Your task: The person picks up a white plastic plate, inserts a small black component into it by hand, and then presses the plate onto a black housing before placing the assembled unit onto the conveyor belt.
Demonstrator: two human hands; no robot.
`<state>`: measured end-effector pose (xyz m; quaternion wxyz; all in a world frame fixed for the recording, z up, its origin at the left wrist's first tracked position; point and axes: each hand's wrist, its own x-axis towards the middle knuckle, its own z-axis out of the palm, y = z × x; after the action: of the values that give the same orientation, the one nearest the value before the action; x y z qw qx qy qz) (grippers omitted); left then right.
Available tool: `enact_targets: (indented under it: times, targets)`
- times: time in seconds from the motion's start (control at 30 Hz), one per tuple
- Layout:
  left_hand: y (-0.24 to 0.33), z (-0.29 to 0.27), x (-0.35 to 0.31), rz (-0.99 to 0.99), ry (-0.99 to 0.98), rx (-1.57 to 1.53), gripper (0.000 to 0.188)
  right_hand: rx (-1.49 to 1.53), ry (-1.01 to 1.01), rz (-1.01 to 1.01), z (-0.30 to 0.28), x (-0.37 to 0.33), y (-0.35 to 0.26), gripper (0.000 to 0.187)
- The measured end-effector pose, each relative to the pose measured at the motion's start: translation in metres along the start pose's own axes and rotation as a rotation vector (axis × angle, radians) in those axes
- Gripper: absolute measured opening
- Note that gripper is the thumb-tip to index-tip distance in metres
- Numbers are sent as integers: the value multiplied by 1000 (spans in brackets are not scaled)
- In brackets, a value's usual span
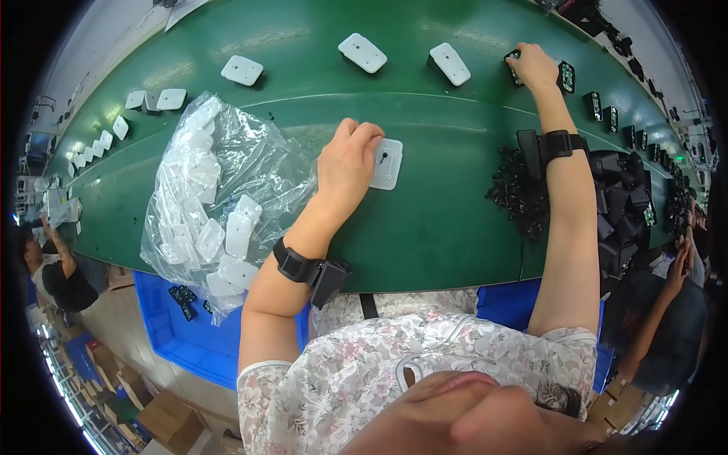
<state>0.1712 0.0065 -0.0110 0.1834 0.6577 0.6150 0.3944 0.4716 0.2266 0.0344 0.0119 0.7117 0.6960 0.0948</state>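
Observation:
My left hand is closed, with its fingertips at the left edge of a flat white plastic cover on the table. The cover has rounded corners and a dark spot near its middle; my fingers hide its left part. Far out to the right, my right hand grips a black housing with a green circuit board, partly covered by the fingers. Just right of that hand stands another black housing with a green board.
Left of my left hand lies a clear plastic bag of white covers. Small black parts and black housings are heaped by my right forearm. White-topped units line the far table. A blue bin sits below; people work either side.

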Motion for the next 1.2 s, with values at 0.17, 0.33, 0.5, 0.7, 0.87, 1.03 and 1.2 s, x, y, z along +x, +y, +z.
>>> enact_targets:
  times: [0.17, 0.33, 0.5, 0.7, 0.87, 1.03, 1.2]
  targets:
    - [14, 0, -9, 67, -15, 199, 32, 737, 1, -94, 1, -25, 5, 37]
    - [23, 1, -25, 202, -99, 451, 52, 1166, 39, -472, -23, -156, -49, 47]
    - [22, 1, -25, 268, -150, 443, 51, 909, 131, -639, -7, -230, -55, 45]
    - [9, -3, -16, 502, -131, 314, 48, 801, 303, -517, -12, -231, -64, 33]
    - [1, -15, -20, 427, -92, -44, 48, 921, 195, -475, -26, -224, -74, 32]
    - [-4, -24, -28, 431, -103, -40, 49, 1000, 107, -723, -27, -213, -97, 34]
    - [-14, -21, -36, 444, -152, 89, 55, 961, 14, -781, -19, -206, -106, 35]
